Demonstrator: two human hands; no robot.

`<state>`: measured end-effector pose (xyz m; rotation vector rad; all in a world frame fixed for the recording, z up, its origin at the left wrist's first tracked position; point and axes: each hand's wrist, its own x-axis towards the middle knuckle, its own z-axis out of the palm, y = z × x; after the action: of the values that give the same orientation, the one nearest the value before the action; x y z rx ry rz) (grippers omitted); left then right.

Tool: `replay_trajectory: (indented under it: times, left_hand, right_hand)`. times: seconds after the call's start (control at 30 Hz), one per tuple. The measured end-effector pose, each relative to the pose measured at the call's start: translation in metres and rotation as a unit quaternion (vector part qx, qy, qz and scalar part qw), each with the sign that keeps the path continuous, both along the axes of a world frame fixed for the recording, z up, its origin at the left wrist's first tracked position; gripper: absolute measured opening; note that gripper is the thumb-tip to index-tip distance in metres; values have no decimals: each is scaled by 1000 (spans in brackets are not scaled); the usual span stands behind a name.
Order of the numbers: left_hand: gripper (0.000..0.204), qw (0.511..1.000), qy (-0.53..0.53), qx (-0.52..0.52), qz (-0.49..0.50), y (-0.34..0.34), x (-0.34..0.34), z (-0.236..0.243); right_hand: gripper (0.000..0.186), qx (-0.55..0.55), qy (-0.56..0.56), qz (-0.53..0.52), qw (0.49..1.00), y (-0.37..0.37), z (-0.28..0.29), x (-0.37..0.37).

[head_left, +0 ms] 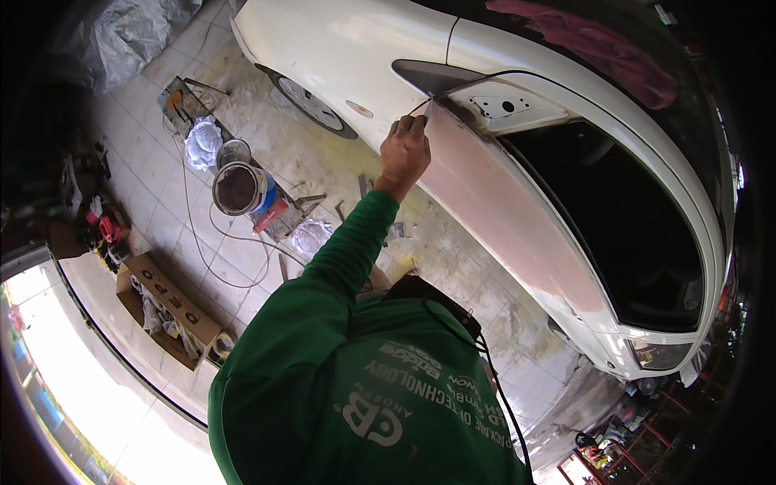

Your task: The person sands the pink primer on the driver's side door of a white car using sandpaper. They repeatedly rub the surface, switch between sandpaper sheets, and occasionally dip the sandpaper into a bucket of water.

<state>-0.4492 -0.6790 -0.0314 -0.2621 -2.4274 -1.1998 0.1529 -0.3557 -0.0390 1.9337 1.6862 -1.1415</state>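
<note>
My left hand (405,152) reaches out to the white car (380,61), its fingers pinched together at the front edge of the door. A thin dark line and a small pale sliver show at the fingertips; what they hold, if anything, is too small to name. Just beyond the fingers lie the black triangular trim (436,77) and the bare mirror mount (505,107). A dull pinkish patch (505,206) of filler or primer runs along the door below the dark side window (610,210). My right hand is out of sight.
Left of the car stands an open can (236,189) of brownish material, near crumpled white cloths (204,144). A thin hose (192,214) curls over the tiled floor. Farther left sits a cardboard box (168,303) of supplies. Pink cloth (590,44) lies on the windshield.
</note>
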Motion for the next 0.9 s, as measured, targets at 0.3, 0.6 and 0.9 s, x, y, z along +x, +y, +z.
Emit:
replay_trajectory:
  times: [0.3, 0.6, 0.9]
  left_hand:
    - [31, 1000, -23, -4, 6, 1, -4, -27]
    - [32, 999, -36, 16, 9, -3, 6, -42]
    - [29, 996, -83, 9, 24, -10, 10, -84]
  right_hand:
    - [33, -1, -10, 6, 1000, -8, 6, 1]
    - [32, 0, -23, 14, 1000, -11, 19, 4]
    - [32, 2, -37, 18, 999, -14, 30, 11]
